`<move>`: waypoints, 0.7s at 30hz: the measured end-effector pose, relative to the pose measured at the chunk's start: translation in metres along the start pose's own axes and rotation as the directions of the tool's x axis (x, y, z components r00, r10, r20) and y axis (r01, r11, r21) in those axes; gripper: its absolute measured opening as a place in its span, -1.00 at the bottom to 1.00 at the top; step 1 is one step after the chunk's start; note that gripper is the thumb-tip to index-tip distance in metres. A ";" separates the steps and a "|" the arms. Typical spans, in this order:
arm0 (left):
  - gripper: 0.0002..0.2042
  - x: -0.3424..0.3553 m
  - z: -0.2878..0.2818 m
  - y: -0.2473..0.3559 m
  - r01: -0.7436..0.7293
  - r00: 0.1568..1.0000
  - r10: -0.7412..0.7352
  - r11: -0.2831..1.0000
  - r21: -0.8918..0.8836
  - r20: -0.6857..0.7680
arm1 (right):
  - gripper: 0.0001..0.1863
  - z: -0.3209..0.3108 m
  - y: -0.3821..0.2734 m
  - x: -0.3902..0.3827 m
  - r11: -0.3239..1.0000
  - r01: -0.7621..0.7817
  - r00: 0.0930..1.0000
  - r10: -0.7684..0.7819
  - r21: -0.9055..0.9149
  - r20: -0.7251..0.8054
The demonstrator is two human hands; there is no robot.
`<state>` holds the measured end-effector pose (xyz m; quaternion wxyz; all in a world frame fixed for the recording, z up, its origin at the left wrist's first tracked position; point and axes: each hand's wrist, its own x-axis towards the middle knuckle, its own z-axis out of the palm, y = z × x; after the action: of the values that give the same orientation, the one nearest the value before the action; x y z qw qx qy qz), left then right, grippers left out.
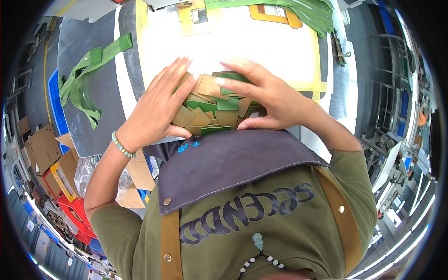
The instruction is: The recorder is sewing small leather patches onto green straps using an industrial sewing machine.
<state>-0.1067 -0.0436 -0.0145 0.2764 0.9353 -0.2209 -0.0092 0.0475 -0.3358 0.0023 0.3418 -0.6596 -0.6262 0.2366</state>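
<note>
A pile of small square tan and green pieces [217,112] lies at the front edge of the white work surface, against the dark apron. My left hand [163,102] cups the left side of the pile, fingers stretched over it toward the back and thumb at its near edge. Around the right side, my right hand [261,98] grips it, with fingertips on top and thumb along the near edge. The dark apron flap [238,163] sits just below both hands.
Green straps [107,51] lie on the dark board at left, more green strips [284,11] at the back, beside a yellow-orange frame [275,18]. Yellow tape [303,86] borders the white surface. A blue crate [57,100], cardboard boxes [44,151] and red bins [74,219] stand at left.
</note>
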 end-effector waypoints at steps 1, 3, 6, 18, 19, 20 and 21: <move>0.17 0.007 -0.003 0.001 -0.021 0.999 0.021 1.000 -0.005 0.036 | -0.04 -0.004 0.000 -0.001 0.998 0.015 0.998 -0.019 -0.066 -0.067; 0.16 0.021 0.001 0.000 -0.044 0.996 0.045 0.999 -0.015 0.073 | -0.02 -0.009 0.002 -0.005 0.989 0.019 0.990 -0.039 -0.144 -0.137; 0.09 0.046 0.014 0.007 -0.015 0.999 0.015 1.000 -0.009 -0.031 | -0.01 -0.020 0.003 -0.011 0.980 -0.067 0.991 0.043 -0.188 -0.130; 0.02 0.041 0.011 0.030 -0.046 0.991 0.042 0.999 -0.028 -0.128 | -0.38 -0.005 0.007 -0.055 0.928 -0.369 0.789 0.280 -0.057 -0.547; 0.13 0.035 0.012 0.027 -0.099 0.994 0.103 0.992 0.081 -0.048 | -0.37 -0.002 0.006 -0.055 0.898 -0.404 0.821 0.271 -0.175 -0.503; 0.13 0.034 0.016 0.026 -0.101 0.993 0.105 0.992 0.082 -0.046 | -0.37 0.000 0.004 -0.052 0.898 -0.404 0.820 0.271 -0.174 -0.505; 0.15 0.033 0.019 0.026 -0.059 0.996 0.063 0.996 0.068 -0.059 | -0.36 0.002 0.001 -0.045 0.927 -0.371 0.817 0.295 -0.061 -0.495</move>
<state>-0.0903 -0.0868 -0.0134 0.2521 0.9365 -0.2413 0.0350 0.0420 -0.3800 -0.0055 0.3864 -0.8211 -0.4135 0.0737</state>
